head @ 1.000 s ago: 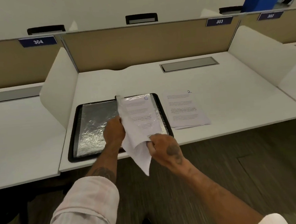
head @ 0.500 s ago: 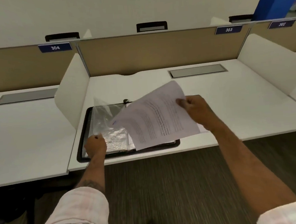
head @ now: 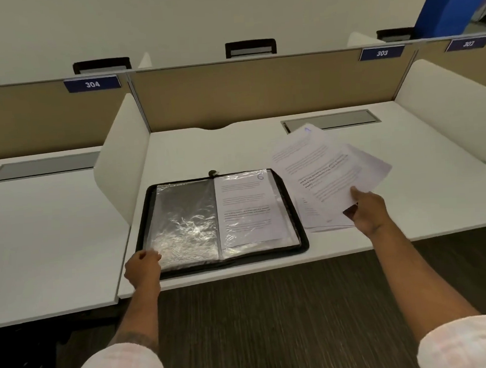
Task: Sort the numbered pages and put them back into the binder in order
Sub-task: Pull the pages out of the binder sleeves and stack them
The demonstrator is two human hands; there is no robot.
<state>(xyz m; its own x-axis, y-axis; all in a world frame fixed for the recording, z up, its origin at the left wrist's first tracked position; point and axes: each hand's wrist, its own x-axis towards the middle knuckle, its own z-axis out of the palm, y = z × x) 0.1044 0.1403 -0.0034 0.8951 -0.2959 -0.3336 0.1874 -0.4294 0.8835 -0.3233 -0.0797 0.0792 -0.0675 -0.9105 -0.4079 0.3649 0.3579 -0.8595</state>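
1. Black zip binder [head: 302,231] lies open flat on the white desk [head: 205,152], close to the front edge and left of the desk's middle.
2. Its left half shows a crinkled clear sleeve [head: 185,222] with no paper inside. The right half holds a printed page [head: 249,209] in a sleeve, with "6" handwritten in blue at its top right corner.
3. Zip pull [head: 213,173] sits at the binder's rear edge, above the spine.
4. Left hand [head: 143,270] is at the binder's front-left corner, fingers curled, gripping the corner where the sleeve's edge ends.
5. Right hand [head: 368,209] is just right of the binder, pinching the near edge of a fan of loose pages [head: 321,164]. They are lifted off the desk and tilted toward the rear right. The print is blurred, and a blue mark at the top sheet's far corner cannot be read.
6. Another printed sheet [head: 313,222] lies flat on the desk under that fan, just beside the binder's right edge.
7. Grey cable hatch [head: 331,120] is set into the desk near the rear edge, partly covered by the lifted pages.
8. Tan partition [head: 244,91] runs along the rear, with label "303" [head: 381,53] at its top right.
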